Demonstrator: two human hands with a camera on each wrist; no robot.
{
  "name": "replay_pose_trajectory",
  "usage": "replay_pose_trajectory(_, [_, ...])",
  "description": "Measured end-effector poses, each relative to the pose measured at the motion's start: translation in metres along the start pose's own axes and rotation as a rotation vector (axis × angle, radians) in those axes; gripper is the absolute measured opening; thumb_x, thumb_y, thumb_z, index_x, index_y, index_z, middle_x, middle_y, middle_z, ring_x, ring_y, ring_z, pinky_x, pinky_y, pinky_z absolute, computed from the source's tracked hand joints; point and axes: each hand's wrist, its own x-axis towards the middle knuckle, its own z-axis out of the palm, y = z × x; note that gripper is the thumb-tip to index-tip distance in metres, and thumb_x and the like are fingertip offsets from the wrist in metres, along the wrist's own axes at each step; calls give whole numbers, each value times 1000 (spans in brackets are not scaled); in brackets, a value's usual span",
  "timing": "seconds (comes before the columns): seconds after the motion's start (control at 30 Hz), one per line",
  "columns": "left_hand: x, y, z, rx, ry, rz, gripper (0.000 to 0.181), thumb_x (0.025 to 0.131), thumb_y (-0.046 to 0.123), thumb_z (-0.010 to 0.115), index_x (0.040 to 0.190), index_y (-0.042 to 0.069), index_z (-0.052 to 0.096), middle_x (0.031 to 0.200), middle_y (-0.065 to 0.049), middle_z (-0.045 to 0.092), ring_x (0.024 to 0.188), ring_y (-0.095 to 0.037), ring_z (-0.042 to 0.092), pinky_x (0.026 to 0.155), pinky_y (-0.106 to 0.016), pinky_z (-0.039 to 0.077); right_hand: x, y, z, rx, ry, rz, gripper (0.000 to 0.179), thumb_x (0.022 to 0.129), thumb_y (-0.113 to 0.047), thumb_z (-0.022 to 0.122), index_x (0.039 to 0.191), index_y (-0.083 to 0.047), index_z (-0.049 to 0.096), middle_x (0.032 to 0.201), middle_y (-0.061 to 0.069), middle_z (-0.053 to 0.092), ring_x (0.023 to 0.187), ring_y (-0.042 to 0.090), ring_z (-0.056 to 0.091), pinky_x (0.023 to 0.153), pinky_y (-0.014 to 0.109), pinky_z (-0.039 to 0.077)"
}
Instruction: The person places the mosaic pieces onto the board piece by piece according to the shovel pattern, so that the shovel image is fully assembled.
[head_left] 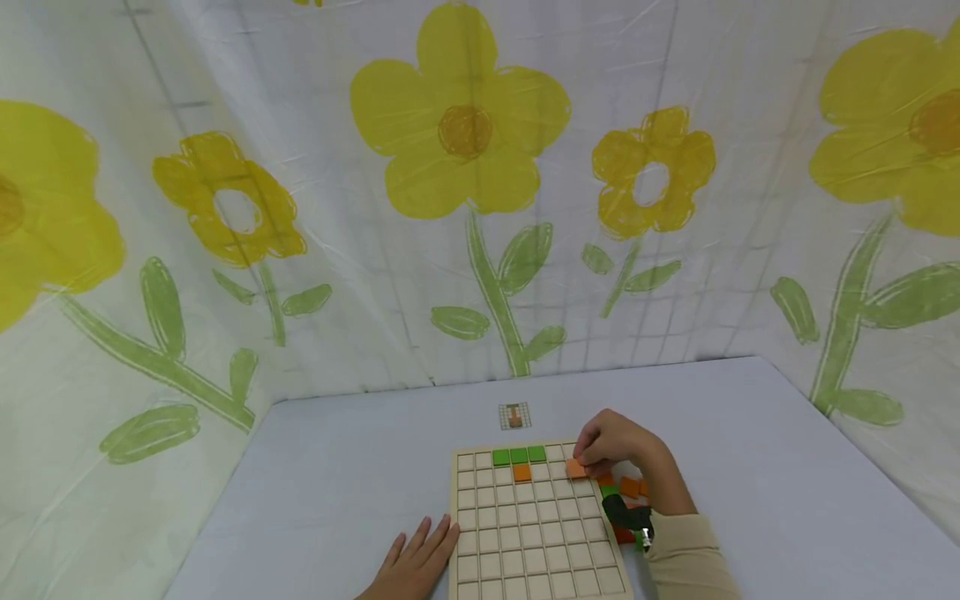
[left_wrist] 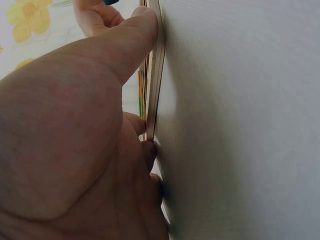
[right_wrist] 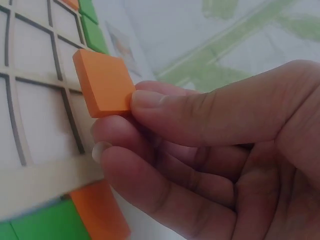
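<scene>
Right hand [head_left: 618,442] pinches orange tile [right_wrist: 107,85], 1 o'clock over board [head_left: 531,537] | left hand [head_left: 416,558] straight-fingered, touching 9 o'clock edge | green tiles [head_left: 519,456], 12 o'clock

You have room to pass over the board [head_left: 532,557] between your left hand [head_left: 420,557] and right hand [head_left: 613,442]; loose tiles [head_left: 630,486] obstruct its right side.
</scene>
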Motion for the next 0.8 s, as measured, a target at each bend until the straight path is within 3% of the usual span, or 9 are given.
replay_pose_trajectory(0.8, [1,-3,2,7,7,14,103,83,78,57,160,16,27,163,-6,27,147,-39,25,107,-68,23,17,-21,42,-47,-132,-97,9,86,10,70,82,3,74,70,12,70,62,29,70,58,39,59])
